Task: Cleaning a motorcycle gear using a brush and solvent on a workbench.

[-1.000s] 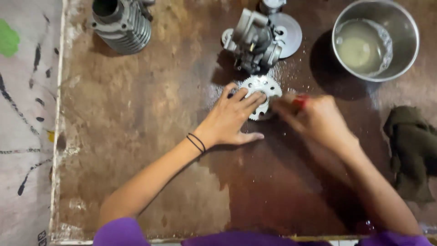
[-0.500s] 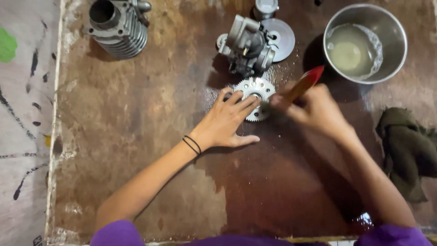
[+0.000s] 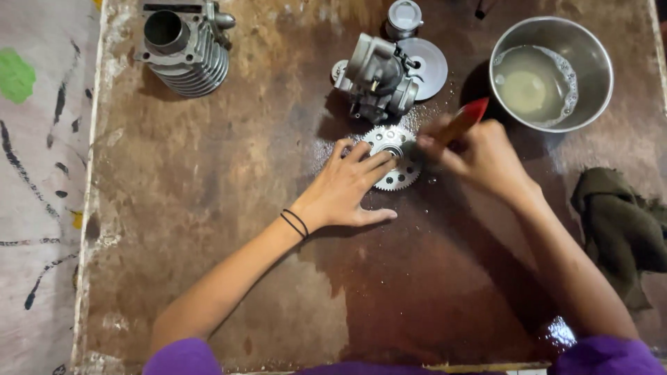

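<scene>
My left hand [image 3: 347, 191] lies flat, grip open, fingers spread on the round toothed silver metal gear [image 3: 394, 157], pinning it to the wet brown counter [image 3: 208, 208] at centre frame. My right hand [image 3: 486, 156] is closed around a red-handled brush [image 3: 467, 119], its working end at the gear's right edge. Just above the gear sits a grey metal carburettor [image 3: 379, 76]. Upper right stands a steel bowl of cloudy liquid [image 3: 552, 73]; upper left, a finned grey engine cylinder [image 3: 184, 48]; right edge, a dark green rag [image 3: 622, 226]
</scene>
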